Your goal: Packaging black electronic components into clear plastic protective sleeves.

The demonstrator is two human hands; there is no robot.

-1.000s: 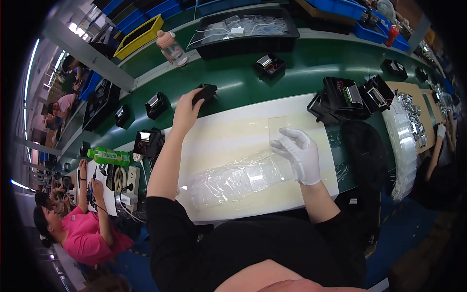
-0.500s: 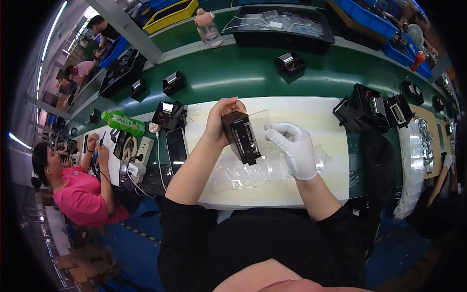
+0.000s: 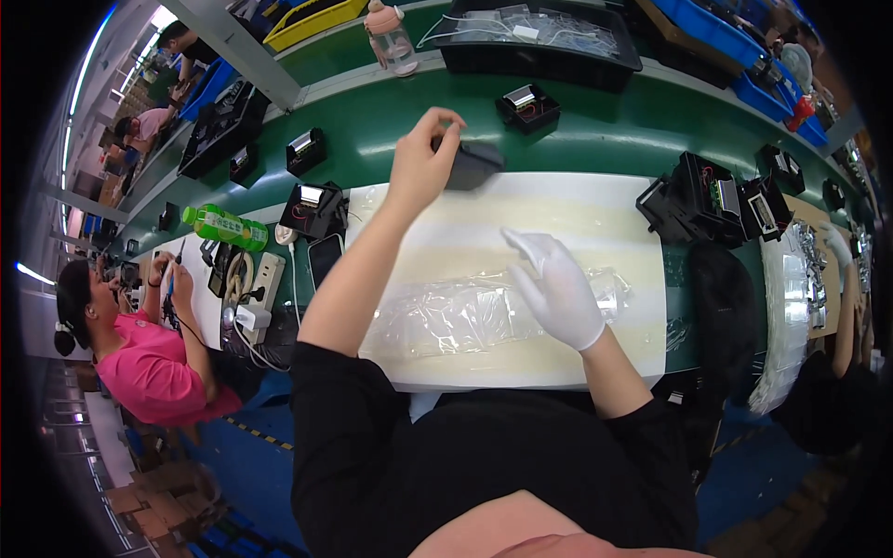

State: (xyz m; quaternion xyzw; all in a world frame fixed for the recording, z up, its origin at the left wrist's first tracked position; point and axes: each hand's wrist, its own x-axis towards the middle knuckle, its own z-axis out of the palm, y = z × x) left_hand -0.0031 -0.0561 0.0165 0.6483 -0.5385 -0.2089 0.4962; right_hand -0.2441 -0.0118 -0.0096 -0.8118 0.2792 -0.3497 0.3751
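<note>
My bare left hand [image 3: 426, 158] is stretched out to the far edge of the white board, its fingers closed on a black box-shaped housing [image 3: 478, 167] that is blurred by motion. The hand covers part of the housing. My right hand [image 3: 558, 293], in a white glove, hovers over the middle of the board with its fingers extended and nothing visible in them. Beneath and beside it, clear plastic film [image 3: 456, 316] lies crumpled across the white board [image 3: 521, 205].
Several open black housings with wires stand around, one [image 3: 527, 108] beyond the board and a cluster [image 3: 702, 200] at right. A green bottle [image 3: 223, 228], power strip [image 3: 267, 284] and phone [image 3: 326, 259] lie left. A black bin [image 3: 539, 70] sits behind. Co-workers are on both sides.
My left hand has carried the black housing away from me to the board's far edge. My right hand has dropped slightly and its fingers have spread from a pinch.
</note>
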